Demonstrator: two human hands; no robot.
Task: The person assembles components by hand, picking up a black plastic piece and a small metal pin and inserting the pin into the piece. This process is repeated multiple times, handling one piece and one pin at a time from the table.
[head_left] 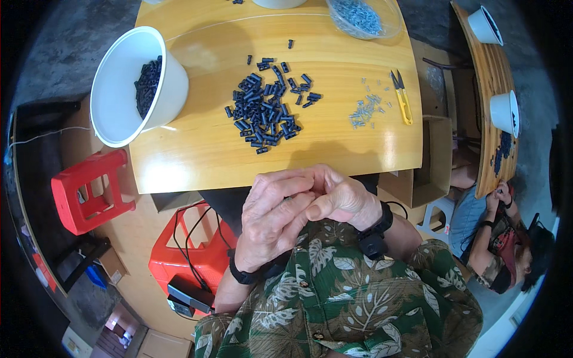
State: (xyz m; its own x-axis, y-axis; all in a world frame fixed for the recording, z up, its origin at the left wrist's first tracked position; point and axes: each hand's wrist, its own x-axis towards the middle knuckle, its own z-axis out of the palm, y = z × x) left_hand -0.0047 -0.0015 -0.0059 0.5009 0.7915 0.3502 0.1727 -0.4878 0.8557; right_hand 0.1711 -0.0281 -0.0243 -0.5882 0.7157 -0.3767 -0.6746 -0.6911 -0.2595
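My left hand (268,215) and my right hand (344,200) meet in front of the near edge of the wooden table (197,143). The fingers of both are bent and pressed together, tip to tip. Whatever sits between them is hidden by the fingers. Beyond the hands, a loose pile of small black plastic parts (262,113) lies on the tabletop. To its right are scattered small silvery pieces (364,113), too small to name for certain. Yellow-handled thread snips (406,107) lie beside these, blades pointing away from me.
At the table's left edge a white tub (176,77) leans, with black parts inside. A clear plastic bowl (391,28) of silvery pieces stands far right. Red stools (89,191) are at left, a cardboard box (433,173) at right. Another person (498,238) works at a second table.
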